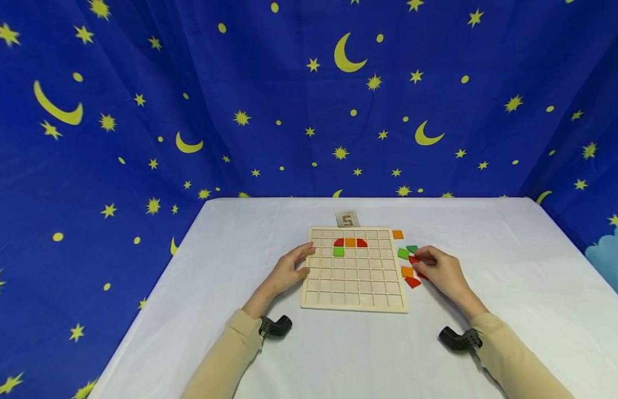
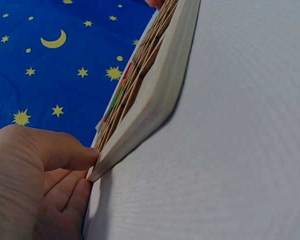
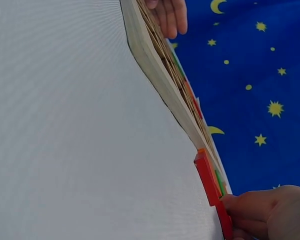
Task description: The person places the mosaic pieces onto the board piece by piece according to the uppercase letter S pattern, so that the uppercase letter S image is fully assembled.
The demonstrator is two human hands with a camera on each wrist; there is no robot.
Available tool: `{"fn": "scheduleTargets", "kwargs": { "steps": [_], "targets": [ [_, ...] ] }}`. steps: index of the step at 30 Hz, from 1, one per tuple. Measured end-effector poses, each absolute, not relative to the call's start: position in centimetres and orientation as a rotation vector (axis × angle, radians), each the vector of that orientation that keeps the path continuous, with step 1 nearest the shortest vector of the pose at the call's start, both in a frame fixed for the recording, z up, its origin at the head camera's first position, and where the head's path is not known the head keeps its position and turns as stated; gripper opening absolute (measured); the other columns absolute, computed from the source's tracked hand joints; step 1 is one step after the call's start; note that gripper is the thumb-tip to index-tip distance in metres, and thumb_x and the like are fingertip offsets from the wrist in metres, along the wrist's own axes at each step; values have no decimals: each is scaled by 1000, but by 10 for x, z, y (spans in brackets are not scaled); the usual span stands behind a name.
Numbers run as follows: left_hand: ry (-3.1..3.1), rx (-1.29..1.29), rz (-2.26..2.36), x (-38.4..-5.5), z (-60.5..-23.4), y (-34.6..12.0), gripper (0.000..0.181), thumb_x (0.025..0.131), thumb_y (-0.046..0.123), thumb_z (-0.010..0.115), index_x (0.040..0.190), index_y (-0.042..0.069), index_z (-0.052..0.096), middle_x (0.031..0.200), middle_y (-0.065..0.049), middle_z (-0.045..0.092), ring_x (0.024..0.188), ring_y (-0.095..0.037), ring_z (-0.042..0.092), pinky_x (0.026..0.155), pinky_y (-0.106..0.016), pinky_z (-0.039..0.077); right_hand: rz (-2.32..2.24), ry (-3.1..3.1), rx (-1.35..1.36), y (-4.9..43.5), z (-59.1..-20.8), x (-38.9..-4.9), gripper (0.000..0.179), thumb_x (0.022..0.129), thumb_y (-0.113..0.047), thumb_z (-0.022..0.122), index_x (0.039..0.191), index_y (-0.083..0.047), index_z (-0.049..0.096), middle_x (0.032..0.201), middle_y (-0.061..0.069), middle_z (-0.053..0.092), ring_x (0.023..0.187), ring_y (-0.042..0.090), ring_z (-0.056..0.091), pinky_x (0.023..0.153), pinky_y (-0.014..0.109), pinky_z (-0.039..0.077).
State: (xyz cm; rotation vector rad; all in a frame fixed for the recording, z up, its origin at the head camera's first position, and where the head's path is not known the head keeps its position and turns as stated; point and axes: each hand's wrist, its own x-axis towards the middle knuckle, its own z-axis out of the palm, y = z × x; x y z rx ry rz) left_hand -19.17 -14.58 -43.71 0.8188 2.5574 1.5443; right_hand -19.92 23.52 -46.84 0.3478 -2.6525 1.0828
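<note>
Red tile (image 1: 413, 259) sitting just right of the wooden board (image 1: 351, 273)!
The right hand's (image 1: 444, 274) finger and thumb are pinching it; the left hand's (image 1: 289, 269) fingers are resting apart at the board's left edge. It's looking light, stiff, perhaps slippery, so thin edges are offering the best hold; bright and flat, it's showing only partly.

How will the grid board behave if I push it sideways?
The grid board looks stiff: its rim is thick and straight. Lying broad and flat on the white cloth, it should slide rather than tip. The four tiles, set in its cells, would probably travel along.
</note>
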Motion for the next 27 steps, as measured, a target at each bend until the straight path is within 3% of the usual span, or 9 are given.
{"fn": "scheduleTargets", "kwargs": {
  "steps": [7, 14, 18, 21, 27],
  "targets": [
    [2551, 822, 1555, -189, -433, -145, 59, 82, -16, 56, 136, -17, 33, 132, -32, 46, 124, -41, 43, 108, -46, 33, 1038, -2628, 374, 237, -467, -200, 21, 81, -1, 70, 102, 0, 65, 94, 16, 68, 83, 31, 66, 71, 45, 57],
    [2549, 837, 1539, -189, -432, -146, 59, 82, -16, 56, 136, -17, 33, 132, -32, 45, 124, -42, 42, 108, -45, 33, 1103, -2563, 366, 235, -444, -204, 24, 84, -7, 69, 107, -1, 65, 100, 17, 68, 88, 35, 66, 77, 50, 55],
    [2562, 833, 1557, -198, -450, -148, 61, 81, -17, 56, 137, -15, 33, 133, -30, 46, 125, -40, 42, 108, -45, 32, 1124, -2543, 365, 227, -434, -206, 24, 84, -8, 70, 107, -3, 65, 98, 12, 69, 86, 28, 67, 67, 47, 56],
    [2583, 823, 1555, -206, -464, -150, 62, 81, -16, 57, 139, -13, 34, 134, -27, 47, 126, -37, 43, 109, -43, 33, 1144, -2543, 381, 217, -428, -208, 23, 84, -10, 70, 106, -3, 66, 99, 11, 69, 86, 27, 67, 66, 46, 57],
    [2585, 818, 1575, -209, -468, -151, 63, 80, -14, 59, 139, -8, 37, 134, -21, 50, 125, -32, 45, 108, -36, 34, 1232, -2551, 488, 188, -422, -211, 24, 86, -11, 70, 107, -2, 66, 101, 13, 69, 88, 28, 67, 74, 43, 57]
  ]
}}
